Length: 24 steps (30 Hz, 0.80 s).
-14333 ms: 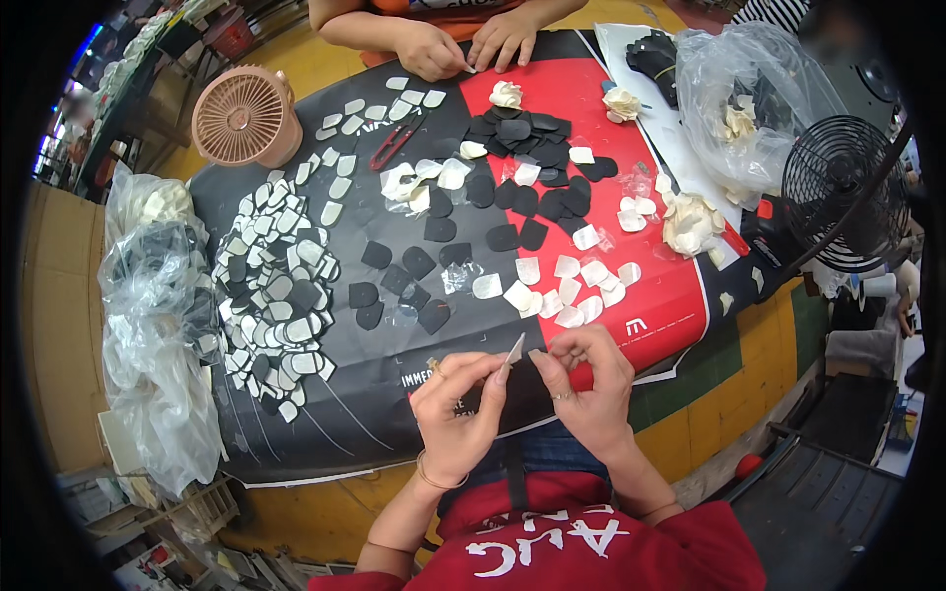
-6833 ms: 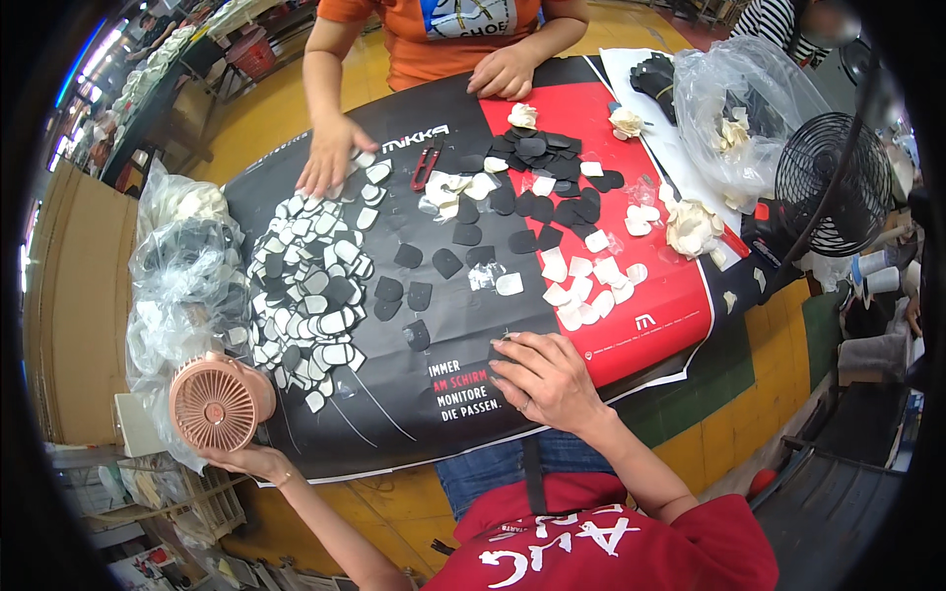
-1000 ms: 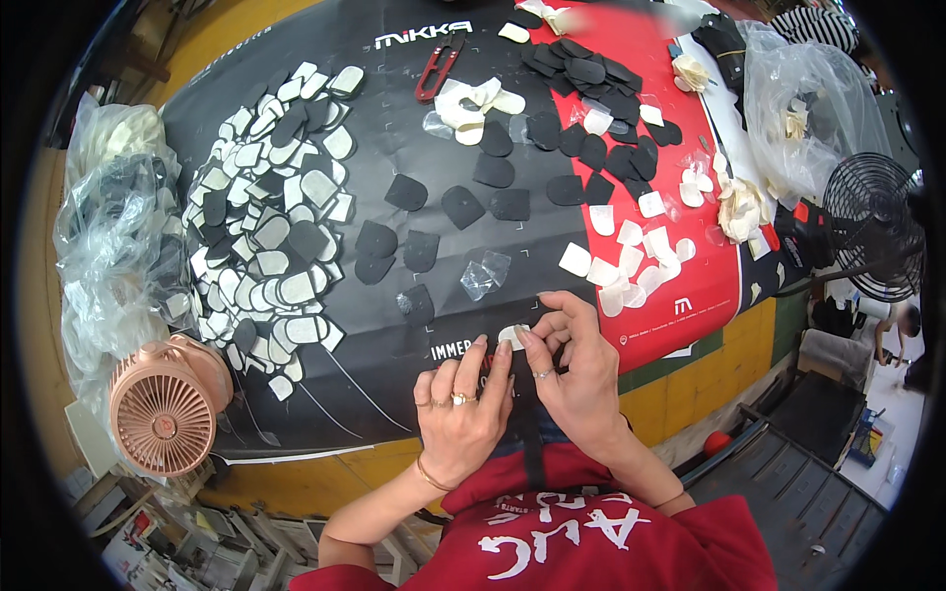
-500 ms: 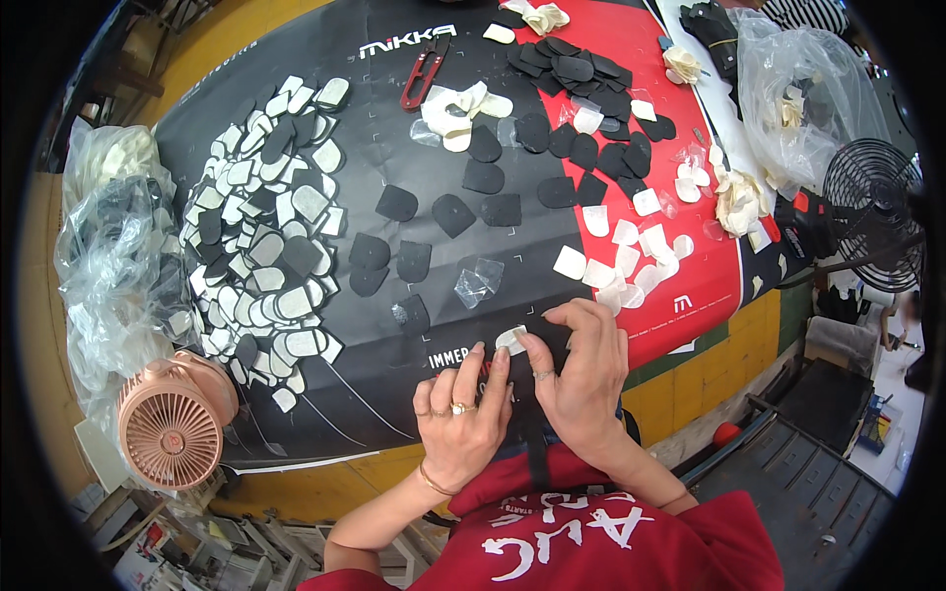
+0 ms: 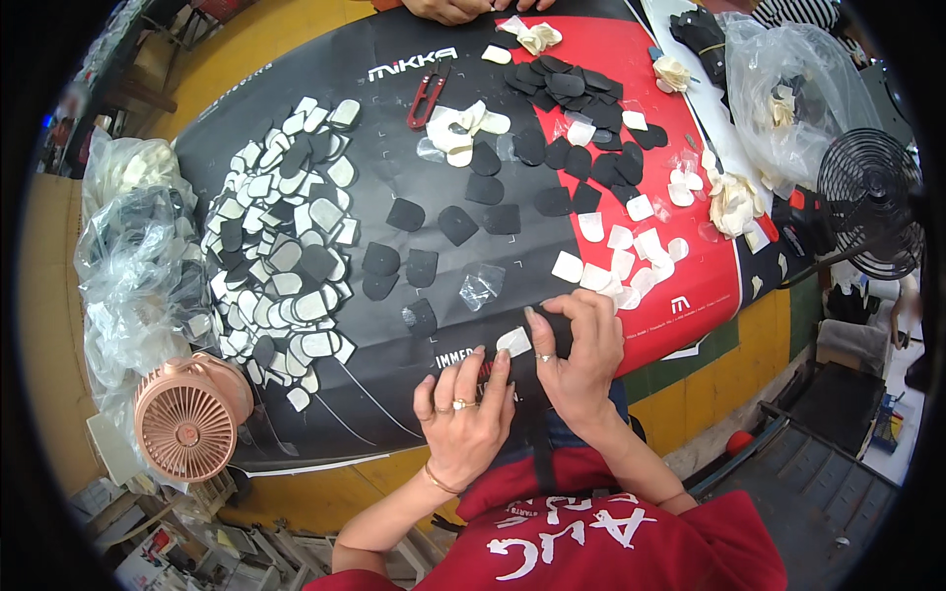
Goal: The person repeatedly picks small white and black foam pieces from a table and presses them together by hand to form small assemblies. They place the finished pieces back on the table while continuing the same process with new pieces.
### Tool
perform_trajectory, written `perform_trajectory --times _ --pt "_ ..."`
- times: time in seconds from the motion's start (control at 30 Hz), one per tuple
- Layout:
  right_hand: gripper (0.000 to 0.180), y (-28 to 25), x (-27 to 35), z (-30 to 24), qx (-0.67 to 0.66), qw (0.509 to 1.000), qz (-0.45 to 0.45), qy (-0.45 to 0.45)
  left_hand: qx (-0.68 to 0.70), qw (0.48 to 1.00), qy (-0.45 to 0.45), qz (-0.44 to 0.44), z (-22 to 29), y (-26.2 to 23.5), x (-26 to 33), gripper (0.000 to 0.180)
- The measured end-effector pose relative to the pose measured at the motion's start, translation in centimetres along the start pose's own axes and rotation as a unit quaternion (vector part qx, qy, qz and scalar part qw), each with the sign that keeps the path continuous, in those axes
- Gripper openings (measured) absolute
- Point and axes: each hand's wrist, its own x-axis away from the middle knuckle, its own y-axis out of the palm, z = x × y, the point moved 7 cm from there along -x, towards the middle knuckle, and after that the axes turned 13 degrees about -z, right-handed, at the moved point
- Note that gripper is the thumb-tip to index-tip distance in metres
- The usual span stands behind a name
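1. Held a small white piece (image 5: pixel 513 341) and a black piece (image 5: pixel 558 330) pinched between left hand (image 5: pixel 461 419) and right hand (image 5: pixel 581 355), at the mat's (image 5: pixel 296 89) near edge.
2. Already stacked: big joined pile (image 5: pixel 281 266), far left.
3. Still loose: black pieces (image 5: pixel 567 89) and white pieces (image 5: pixel 621 246).

Packages: crumpled clear plastic bags (image 5: pixel 138 266) heaped at the counter's left edge, holding white and dark pieces. Another clear plastic bag (image 5: pixel 788 94) at far right, partly filled. Small empty clear sleeve (image 5: pixel 483 286) lying mid-counter. Sign: black-and-red printed banner (image 5: pixel 394 118) with white lettering covers the counter. No screens.
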Motion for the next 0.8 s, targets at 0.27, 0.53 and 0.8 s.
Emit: perform_trajectory --times 0.27,0.53,0.8 --pt "0.020 -3.1 -1.0 1.2 0.085 0.996 0.011 -0.040 -0.071 0.980 -0.180 0.040 -8.7 -2.9 5.5 0.043" --pt "0.029 -3.0 -4.4 1.8 0.099 0.993 -0.056 -0.027 -0.044 0.971 -0.217 -0.089 -9.8 0.2 5.9 0.077" --pt "0.024 -4.3 -5.2 2.9 -0.092 0.991 -0.095 0.006 0.033 0.970 -0.187 0.152 -8.8 -1.6 5.8 0.075"
